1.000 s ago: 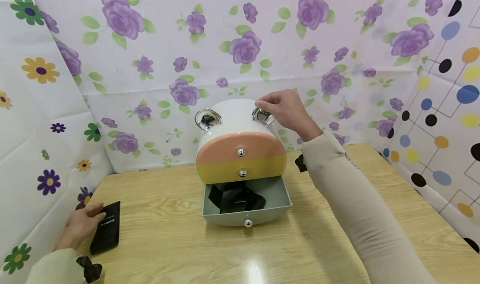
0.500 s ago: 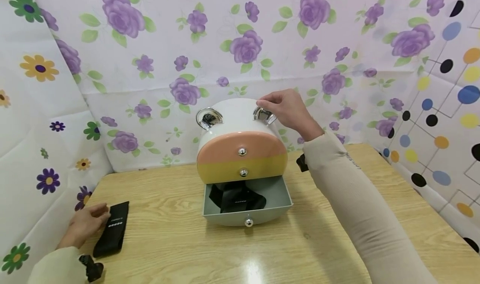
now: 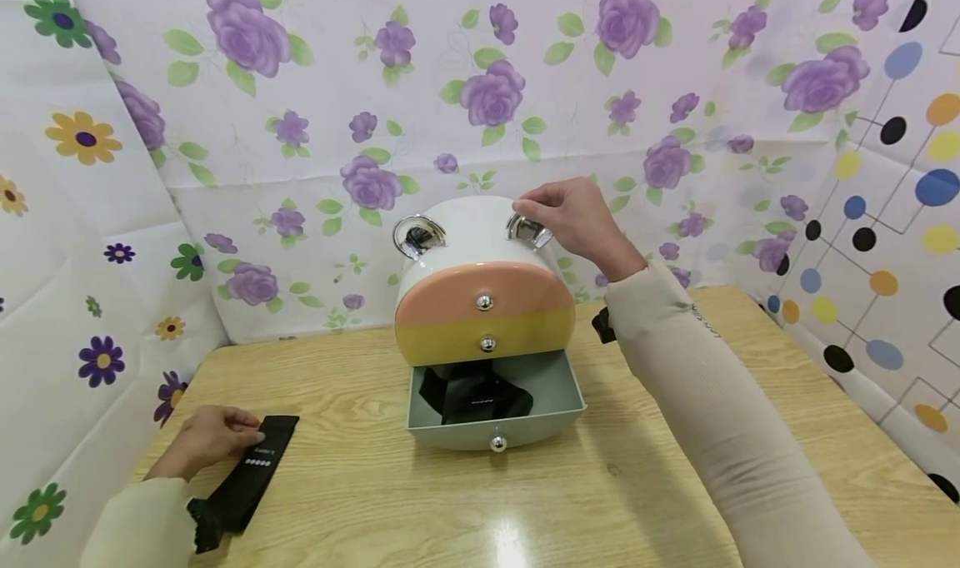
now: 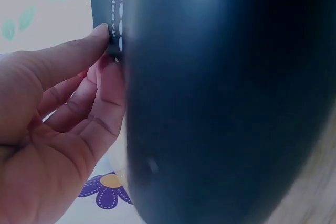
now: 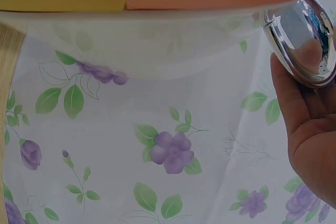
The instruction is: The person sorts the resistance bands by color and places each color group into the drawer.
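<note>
At the table's left, my left hand pinches the edge of a flat black resistance band between thumb and fingers. White lettering and a row of dots mark the band, which fills much of the left wrist view. My right hand holds the right silver ear on top of a rounded drawer box; in the right wrist view, its fingers lie behind that ear. The grey bottom drawer is pulled out. Black bands lie inside it, overlapping, their number unclear.
Above the grey drawer, the orange drawer and yellow drawer are closed, each with a silver knob. The box's left silver ear is free. The wooden table is bordered by a flower-printed backdrop.
My left hand has moved right along the table with the black band, toward the drawer box. The right hand stays on the ear, and the drawer has not shifted.
</note>
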{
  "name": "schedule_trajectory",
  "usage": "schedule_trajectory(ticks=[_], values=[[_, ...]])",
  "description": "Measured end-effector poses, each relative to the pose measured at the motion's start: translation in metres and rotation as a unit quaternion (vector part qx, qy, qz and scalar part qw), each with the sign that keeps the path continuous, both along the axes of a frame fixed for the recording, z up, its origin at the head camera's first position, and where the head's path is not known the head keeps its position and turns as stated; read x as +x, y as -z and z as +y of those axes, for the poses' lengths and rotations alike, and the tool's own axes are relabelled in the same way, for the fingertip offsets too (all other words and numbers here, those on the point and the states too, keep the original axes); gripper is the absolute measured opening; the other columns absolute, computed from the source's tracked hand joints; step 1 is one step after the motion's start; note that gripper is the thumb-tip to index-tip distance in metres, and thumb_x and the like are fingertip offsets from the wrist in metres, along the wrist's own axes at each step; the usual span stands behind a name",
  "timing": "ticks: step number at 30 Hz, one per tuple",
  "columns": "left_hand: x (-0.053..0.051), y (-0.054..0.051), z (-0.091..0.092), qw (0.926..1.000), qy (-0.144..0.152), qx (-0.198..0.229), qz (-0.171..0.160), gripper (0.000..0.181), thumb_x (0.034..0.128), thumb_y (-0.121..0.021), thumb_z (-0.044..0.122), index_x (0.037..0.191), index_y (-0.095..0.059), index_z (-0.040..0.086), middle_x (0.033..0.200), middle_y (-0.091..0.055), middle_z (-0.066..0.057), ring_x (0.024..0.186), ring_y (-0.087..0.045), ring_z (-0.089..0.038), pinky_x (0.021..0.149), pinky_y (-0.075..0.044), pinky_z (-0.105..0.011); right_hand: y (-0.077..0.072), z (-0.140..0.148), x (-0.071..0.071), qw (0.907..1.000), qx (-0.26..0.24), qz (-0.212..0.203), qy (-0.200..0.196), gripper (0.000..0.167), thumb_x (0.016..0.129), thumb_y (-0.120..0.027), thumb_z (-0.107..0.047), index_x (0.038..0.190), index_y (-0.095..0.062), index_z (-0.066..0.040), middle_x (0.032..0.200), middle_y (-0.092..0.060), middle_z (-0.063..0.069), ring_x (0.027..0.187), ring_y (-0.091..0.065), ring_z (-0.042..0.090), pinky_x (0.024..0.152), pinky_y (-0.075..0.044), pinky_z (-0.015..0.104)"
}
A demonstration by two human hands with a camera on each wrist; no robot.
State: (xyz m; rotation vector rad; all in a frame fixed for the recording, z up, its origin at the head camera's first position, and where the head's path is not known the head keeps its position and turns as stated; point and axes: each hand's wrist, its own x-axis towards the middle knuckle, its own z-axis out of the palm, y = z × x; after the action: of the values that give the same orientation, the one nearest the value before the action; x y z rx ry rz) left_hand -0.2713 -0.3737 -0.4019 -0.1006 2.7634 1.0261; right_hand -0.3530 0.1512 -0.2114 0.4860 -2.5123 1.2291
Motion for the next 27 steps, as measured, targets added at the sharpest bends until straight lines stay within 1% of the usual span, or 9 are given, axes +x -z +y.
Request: schedule_trajectory(ticks=[4, 6, 7, 9, 12, 14, 18, 23, 27], values=[[0.002, -0.001, 0.003, 0.9997, -0.005, 0.020, -0.014, 0.028, 0.0887, -0.075, 0.005, 0.106, -0.065, -0.014, 0.085, -0.066, -0.004, 0.074, -0.062, -0.015, 0.061, -0.057, -0.027, 0.000, 0.000, 0.000, 1.0000, 0.004, 0.003, 0.001, 0.028, 0.098, -0.068, -0.029, 0.109, -0.078, -0.005, 0.105, -0.074, 0.011, 0.102, -0.066, 0.023, 0.091, -0.056, 0.041], [0.002, -0.004, 0.006, 0.9995, 0.000, 0.024, -0.018, 0.031, 0.0888, -0.075, 0.006, 0.108, -0.064, -0.015, 0.087, -0.067, -0.005, 0.075, -0.063, -0.014, 0.062, -0.058, -0.027, 0.000, 0.000, 0.000, 1.0000, 0.008, 0.004, 0.002, 0.028, 0.098, -0.069, -0.029, 0.109, -0.078, -0.005, 0.105, -0.074, 0.011, 0.102, -0.066, 0.023, 0.091, -0.056, 0.041], [0.003, -0.006, 0.008, 0.9995, 0.002, 0.025, -0.018, 0.032, 0.0889, -0.075, 0.006, 0.110, -0.064, -0.015, 0.087, -0.067, -0.005, 0.076, -0.063, -0.014, 0.062, -0.058, -0.027, 0.000, 0.000, 0.000, 0.9999, 0.009, 0.004, 0.003, 0.028, 0.098, -0.069, -0.029, 0.109, -0.078, -0.005, 0.105, -0.074, 0.011, 0.102, -0.066, 0.023, 0.091, -0.056, 0.041], [0.002, -0.011, 0.012, 0.9991, 0.017, 0.034, -0.018, 0.035, 0.0898, -0.075, 0.007, 0.112, -0.063, -0.017, 0.090, -0.067, -0.006, 0.078, -0.064, -0.015, 0.065, -0.059, -0.028, 0.000, 0.000, -0.001, 0.9999, 0.011, 0.004, 0.004, 0.028, 0.098, -0.069, -0.029, 0.110, -0.078, -0.005, 0.105, -0.074, 0.011, 0.102, -0.066, 0.023, 0.091, -0.056, 0.041], [0.002, -0.020, 0.021, 0.9981, 0.032, 0.050, -0.017, 0.035, 0.0913, -0.074, 0.009, 0.114, -0.064, -0.015, 0.092, -0.066, -0.008, 0.081, -0.065, -0.018, 0.068, -0.060, -0.030, 0.000, 0.000, -0.001, 0.9999, 0.011, 0.004, 0.006, 0.028, 0.098, -0.069, -0.029, 0.109, -0.078, -0.005, 0.105, -0.074, 0.010, 0.101, -0.066, 0.023, 0.090, -0.056, 0.040], [0.002, -0.029, 0.028, 0.9972, 0.045, 0.059, -0.012, 0.033, 0.0921, -0.073, 0.010, 0.114, -0.064, -0.014, 0.093, -0.066, -0.009, 0.083, -0.065, -0.020, 0.071, -0.062, -0.033, 0.000, 0.000, -0.001, 1.0000, 0.008, 0.003, 0.004, 0.028, 0.098, -0.069, -0.029, 0.109, -0.078, -0.005, 0.104, -0.074, 0.010, 0.101, -0.066, 0.022, 0.089, -0.056, 0.040], [0.001, -0.048, 0.045, 0.9955, 0.078, 0.054, 0.007, 0.029, 0.0920, -0.074, 0.013, 0.110, -0.067, -0.009, 0.091, -0.067, -0.008, 0.084, -0.065, -0.021, 0.074, -0.061, -0.035, 0.000, 0.000, 0.000, 1.0000, 0.005, -0.002, 0.005, 0.028, 0.097, -0.069, -0.029, 0.109, -0.078, -0.005, 0.105, -0.074, 0.010, 0.101, -0.066, 0.023, 0.090, -0.056, 0.040], [0.002, -0.074, 0.069, 0.9917, 0.118, 0.046, 0.022, 0.025, 0.0919, -0.075, 0.015, 0.106, -0.070, -0.004, 0.091, -0.068, -0.006, 0.086, -0.065, -0.020, 0.075, -0.059, -0.032, 0.000, 0.000, 0.000, 0.9999, 0.003, -0.006, 0.008, 0.028, 0.097, -0.069, -0.029, 0.109, -0.078, -0.005, 0.105, -0.074, 0.010, 0.102, -0.066, 0.022, 0.090, -0.056, 0.040], [0.004, -0.091, 0.086, 0.9881, 0.140, 0.037, 0.053, 0.023, 0.0914, -0.076, 0.017, 0.105, -0.070, -0.001, 0.092, -0.068, -0.005, 0.086, -0.064, -0.020, 0.075, -0.058, -0.032, -0.001, 0.000, 0.000, 0.9999, 0.004, -0.006, 0.008, 0.028, 0.097, -0.069, -0.029, 0.109, -0.078, -0.005, 0.106, -0.074, 0.010, 0.103, -0.066, 0.023, 0.091, -0.056, 0.040]])
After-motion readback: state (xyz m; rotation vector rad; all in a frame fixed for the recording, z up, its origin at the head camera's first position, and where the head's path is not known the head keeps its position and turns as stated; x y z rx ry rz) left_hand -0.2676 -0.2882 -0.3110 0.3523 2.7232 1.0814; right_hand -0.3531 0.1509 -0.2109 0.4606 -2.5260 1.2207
